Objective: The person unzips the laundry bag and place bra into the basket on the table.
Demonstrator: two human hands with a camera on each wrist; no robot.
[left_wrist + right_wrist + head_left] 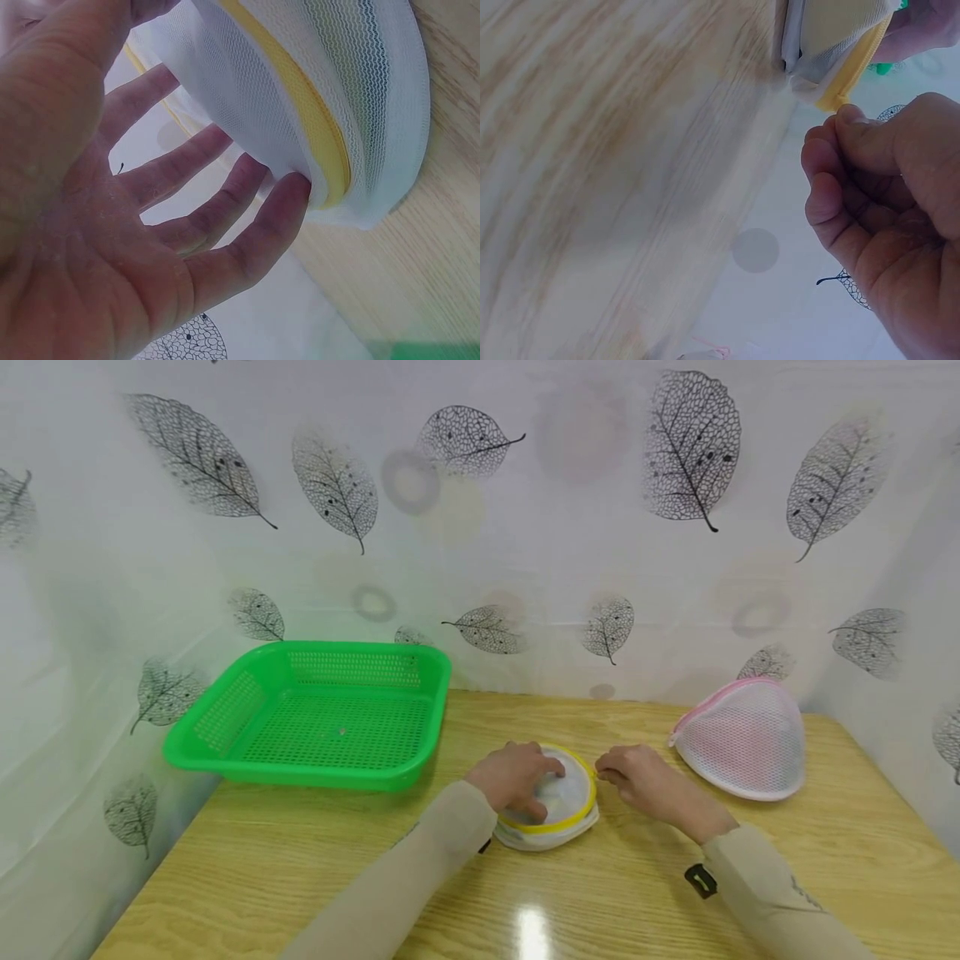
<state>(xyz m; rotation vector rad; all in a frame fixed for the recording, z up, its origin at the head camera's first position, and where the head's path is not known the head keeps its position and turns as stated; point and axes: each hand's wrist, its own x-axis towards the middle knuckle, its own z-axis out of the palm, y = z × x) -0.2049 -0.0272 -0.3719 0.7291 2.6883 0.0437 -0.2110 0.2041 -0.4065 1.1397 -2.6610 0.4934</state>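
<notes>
A round white mesh laundry bag with a yellow zipper lies on the table in front of me. My left hand rests over its top, thumb and fingers spread. In the left wrist view the fingertips touch the white mesh beside the yellow band, the fingers only slightly bent. At the bag's right side, my right hand pinches the end of the zipper between thumb and index finger, the other fingers curled in. Its fingertips hide what exactly is pinched there.
A green plastic basket with perforated sides stands at the back left. To the right lies another mesh laundry bag, white with pink trim. Behind the wooden table hangs a white leaf-patterned sheet.
</notes>
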